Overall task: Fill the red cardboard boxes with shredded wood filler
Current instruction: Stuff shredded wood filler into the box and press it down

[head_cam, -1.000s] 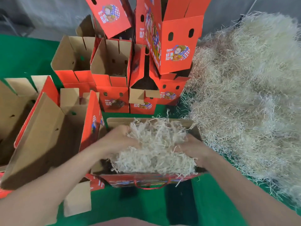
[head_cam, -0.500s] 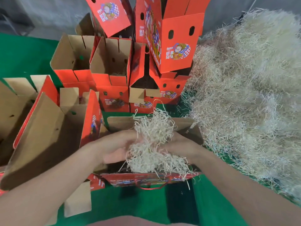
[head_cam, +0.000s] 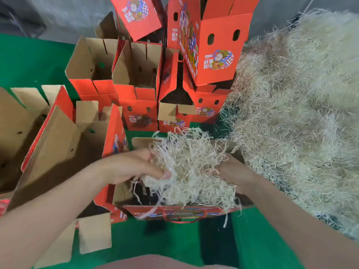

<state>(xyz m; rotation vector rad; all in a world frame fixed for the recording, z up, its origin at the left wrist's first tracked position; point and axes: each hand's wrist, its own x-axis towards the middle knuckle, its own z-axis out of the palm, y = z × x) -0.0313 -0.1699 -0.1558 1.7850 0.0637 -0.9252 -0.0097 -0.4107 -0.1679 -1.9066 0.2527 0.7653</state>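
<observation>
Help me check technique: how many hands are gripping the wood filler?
2. The left hand grips the filler clump on its left side, the right hand on its right, above the open red box. No others show.

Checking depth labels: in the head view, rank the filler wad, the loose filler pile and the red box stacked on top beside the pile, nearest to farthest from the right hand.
1. The filler wad: in the grip of the right hand.
2. The loose filler pile: just to its right.
3. The stacked red box: far back, high on the stack.
</observation>
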